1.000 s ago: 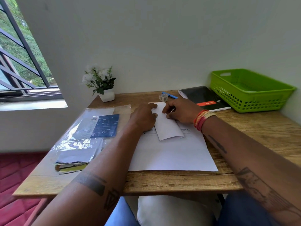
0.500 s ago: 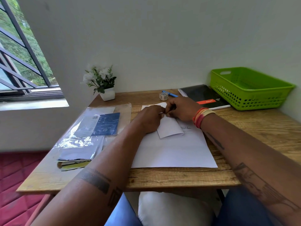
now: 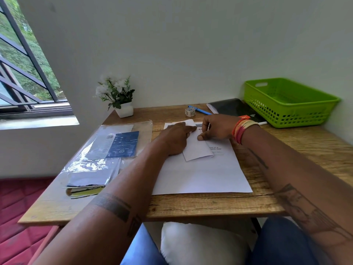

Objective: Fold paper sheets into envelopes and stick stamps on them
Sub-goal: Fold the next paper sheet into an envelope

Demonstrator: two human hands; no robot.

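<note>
Here my left hand (image 3: 174,137) lies palm down, fingers straight, pressing the small folded white paper envelope (image 3: 197,148) against the large white paper sheet (image 3: 202,175) on the wooden desk (image 3: 210,205). My right hand (image 3: 215,127) curls over the envelope's far end, thumb pressed on it. I cannot make out what its fingers pinch. Both hands hide the envelope's upper edge and the print beneath.

A home desk corner: wooden table (image 3: 191,207) against a wall, barred window (image 3: 23,73), potted flowers (image 3: 116,94).
</note>
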